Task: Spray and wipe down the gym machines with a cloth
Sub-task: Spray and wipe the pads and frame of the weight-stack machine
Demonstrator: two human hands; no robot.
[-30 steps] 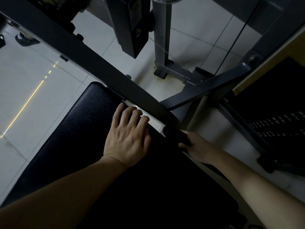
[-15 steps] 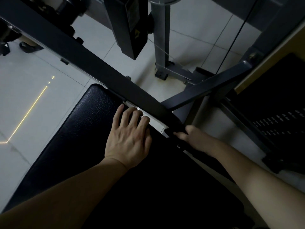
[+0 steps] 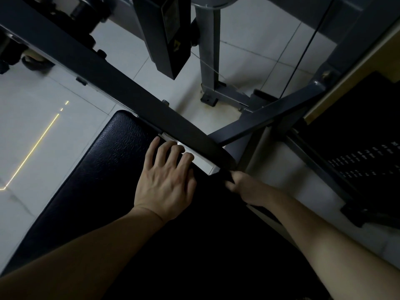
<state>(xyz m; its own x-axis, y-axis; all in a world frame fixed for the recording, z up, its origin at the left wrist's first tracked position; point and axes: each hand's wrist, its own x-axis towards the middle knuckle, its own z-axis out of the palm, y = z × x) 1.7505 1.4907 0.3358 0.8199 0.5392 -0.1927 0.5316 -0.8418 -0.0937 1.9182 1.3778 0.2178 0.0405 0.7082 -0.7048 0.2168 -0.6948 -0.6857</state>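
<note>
Two hands engaged: my left hand rests flat, fingers relaxed, on the pad; my right hand blurs at the bar just beyond them, its grip and any cloth untellable, so I judge bar-wiping is underway, next stroking upward.

Black seat pad with a fine pebbled grain; dark grey frame bar; pale grey floor tiles crossed by a thin yellow line.
</note>
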